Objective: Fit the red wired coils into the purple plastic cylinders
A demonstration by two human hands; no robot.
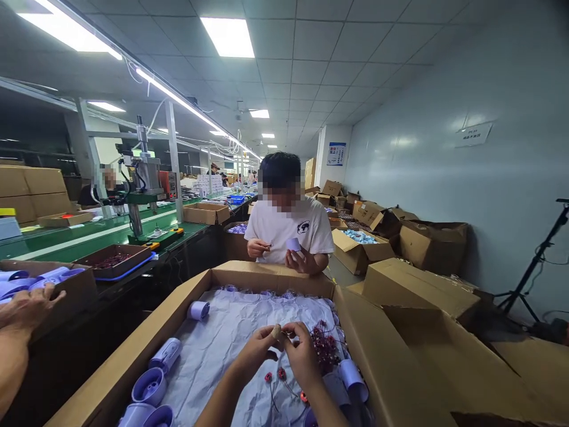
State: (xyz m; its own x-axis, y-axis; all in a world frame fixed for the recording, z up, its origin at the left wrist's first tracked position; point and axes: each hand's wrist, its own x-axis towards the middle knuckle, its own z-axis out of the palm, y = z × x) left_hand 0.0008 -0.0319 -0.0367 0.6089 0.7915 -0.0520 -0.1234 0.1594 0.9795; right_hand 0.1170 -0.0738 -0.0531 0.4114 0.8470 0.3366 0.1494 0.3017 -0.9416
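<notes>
My left hand (256,351) and my right hand (303,354) meet over the paper-lined carton, fingertips pinched together. A beige tip shows at the left fingers; whatever small thing they grip is too small to make out. Below them, several small red round parts (281,373) with thin wires lie on the white paper (222,350). A tangled bunch of dark red wired parts (326,349) sits just right of my right hand. Purple cylindrical housings lie along the carton's sides, among them a housing (165,354) at the left and a housing (353,379) at the right.
The carton's cardboard wall (271,274) surrounds the work. Across it, a person (288,231) in a white shirt holds a purple housing (293,244). At the left, another person's hand (29,305) rests by a box of purple housings. Open cartons (427,350) crowd the right.
</notes>
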